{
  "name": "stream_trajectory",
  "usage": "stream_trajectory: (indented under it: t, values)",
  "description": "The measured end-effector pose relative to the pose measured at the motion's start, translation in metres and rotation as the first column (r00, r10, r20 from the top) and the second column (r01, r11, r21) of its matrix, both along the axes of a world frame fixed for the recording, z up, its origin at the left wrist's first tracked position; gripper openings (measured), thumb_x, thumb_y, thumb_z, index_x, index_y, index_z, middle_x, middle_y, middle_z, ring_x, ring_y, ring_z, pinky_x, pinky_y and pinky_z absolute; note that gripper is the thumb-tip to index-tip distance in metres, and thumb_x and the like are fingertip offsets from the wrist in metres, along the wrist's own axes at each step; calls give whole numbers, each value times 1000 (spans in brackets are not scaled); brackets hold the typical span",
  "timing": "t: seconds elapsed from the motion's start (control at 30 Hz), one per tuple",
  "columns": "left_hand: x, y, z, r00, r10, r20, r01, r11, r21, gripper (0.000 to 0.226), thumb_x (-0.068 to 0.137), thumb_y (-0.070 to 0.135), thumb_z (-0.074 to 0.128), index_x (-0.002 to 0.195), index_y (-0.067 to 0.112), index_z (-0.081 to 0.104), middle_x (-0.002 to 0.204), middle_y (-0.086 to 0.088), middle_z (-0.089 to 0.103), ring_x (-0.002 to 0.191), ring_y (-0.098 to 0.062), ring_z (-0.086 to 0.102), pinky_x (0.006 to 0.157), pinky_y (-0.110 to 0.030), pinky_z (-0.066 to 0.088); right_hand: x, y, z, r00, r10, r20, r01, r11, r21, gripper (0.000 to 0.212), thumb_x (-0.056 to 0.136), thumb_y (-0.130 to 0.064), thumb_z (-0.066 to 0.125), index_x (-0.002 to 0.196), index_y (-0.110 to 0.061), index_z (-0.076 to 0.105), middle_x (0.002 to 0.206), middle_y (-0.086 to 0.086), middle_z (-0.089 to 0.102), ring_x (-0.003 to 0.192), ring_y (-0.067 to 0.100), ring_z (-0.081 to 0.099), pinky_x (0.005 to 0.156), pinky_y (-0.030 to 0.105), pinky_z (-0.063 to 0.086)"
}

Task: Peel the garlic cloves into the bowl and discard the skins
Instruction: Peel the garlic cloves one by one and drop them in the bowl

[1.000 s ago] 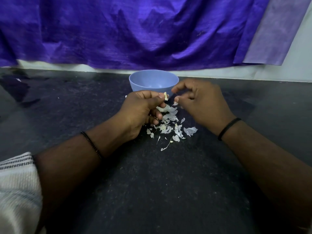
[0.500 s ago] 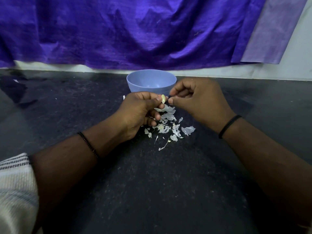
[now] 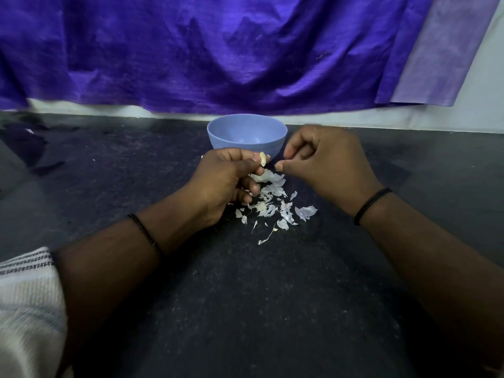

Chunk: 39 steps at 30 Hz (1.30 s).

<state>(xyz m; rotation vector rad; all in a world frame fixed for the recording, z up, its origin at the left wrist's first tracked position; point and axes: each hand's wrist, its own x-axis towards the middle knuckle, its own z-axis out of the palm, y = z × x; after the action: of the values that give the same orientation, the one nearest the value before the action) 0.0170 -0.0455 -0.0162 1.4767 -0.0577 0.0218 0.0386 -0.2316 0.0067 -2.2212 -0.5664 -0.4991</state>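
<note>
My left hand (image 3: 223,181) pinches a pale garlic clove (image 3: 263,159) between thumb and forefinger, just in front of the blue bowl (image 3: 246,136). A little to the right of the clove is my right hand (image 3: 324,159), its fingers curled and thumb tip meeting the forefinger; whether a sliver of skin sits between them I cannot tell. Below both hands a heap of white garlic skins (image 3: 275,203) lies on the dark counter (image 3: 245,296). What is inside the bowl is hidden by its near wall.
A purple cloth (image 3: 218,50) hangs on the wall behind the bowl. Dark scraps (image 3: 30,143) lie at the far left of the counter. A white striped sleeve (image 3: 27,309) fills the lower left corner.
My right hand has drawn a little away to the right of the clove, opening a small gap. The left hand holds the clove in nearly the same place.
</note>
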Motion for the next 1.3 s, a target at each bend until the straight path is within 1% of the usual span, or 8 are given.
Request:
stream_trajectory:
  t: [0.07, 0.17, 0.33, 0.5, 0.6, 0.7, 0.9, 1.3]
  values:
    - [0, 0, 0, 1000, 3, 2, -3, 1000, 16, 12, 94, 13, 64, 99, 4, 71, 75, -1, 66, 50, -13, 54, 40, -23, 43, 5, -1, -4, 1000, -8, 30, 10, 999, -53, 13, 78, -20, 83, 76, -27, 72, 67, -11, 68, 66, 2, 61, 68, 27, 49]
    - [-1, -1, 0, 1000, 1, 0, -1, 999, 35, 10, 96, 11, 62, 95, 5, 70, 76, -2, 66, 50, -14, 54, 40, -23, 43, 5, 1, -6, 994, 9, 111, 10, 985, -170, 23, 83, -15, 70, 91, -35, 76, 88, -15, 68, 92, 13, 60, 86, 37, 51]
    - [-4, -2, 2, 1000, -19, 10, 18, 996, 84, 12, 98, 8, 58, 94, 2, 68, 77, -5, 65, 50, -13, 55, 40, -22, 43, 2, 6, -8, 987, 153, 41, -150, 986, -66, 26, 88, -22, 75, 112, -30, 74, 86, -10, 68, 72, 9, 61, 73, 30, 56]
    - [-5, -4, 1, 999, -42, 5, 42, 999, 29, 14, 98, 5, 56, 90, 1, 67, 72, -5, 66, 49, -10, 55, 41, -21, 45, 1, 7, -9, 985, 172, 23, -172, 985, -4, 16, 83, -17, 80, 96, -26, 77, 83, -5, 69, 69, 5, 58, 66, 23, 51]
    - [-5, -5, 2, 1000, -21, 15, 21, 1000, 5, 12, 97, 5, 58, 95, -1, 68, 75, -8, 69, 49, -10, 57, 42, -21, 46, 2, 9, -9, 982, 176, -70, -166, 977, 133, 9, 83, -14, 80, 89, -20, 76, 76, -1, 73, 66, 12, 64, 64, 34, 55]
    - [-5, -5, 0, 991, 53, 122, -69, 989, 131, 11, 96, 7, 62, 102, 0, 69, 76, -10, 71, 49, -14, 59, 42, -25, 48, 4, 9, -11, 977, 164, -138, -129, 964, 234, 7, 85, -13, 78, 87, -19, 76, 71, 1, 74, 65, 13, 67, 66, 40, 59]
    - [-4, -6, -4, 939, 103, 329, -232, 894, 382, 6, 89, 16, 74, 84, 17, 74, 66, -6, 71, 51, -14, 64, 48, -30, 53, 3, 8, -11, 986, 134, -103, -106, 966, 234, 13, 87, -14, 77, 98, -20, 78, 80, -5, 76, 69, 1, 69, 69, 21, 56]
    - [-6, -5, -1, 942, 100, 321, -225, 898, 378, 11, 90, 10, 71, 80, 4, 72, 62, -6, 70, 49, -14, 64, 47, -28, 51, 2, 9, -7, 963, 209, -168, -152, 941, 303, 10, 83, -10, 80, 91, -15, 79, 81, 4, 77, 72, 24, 71, 69, 33, 61]
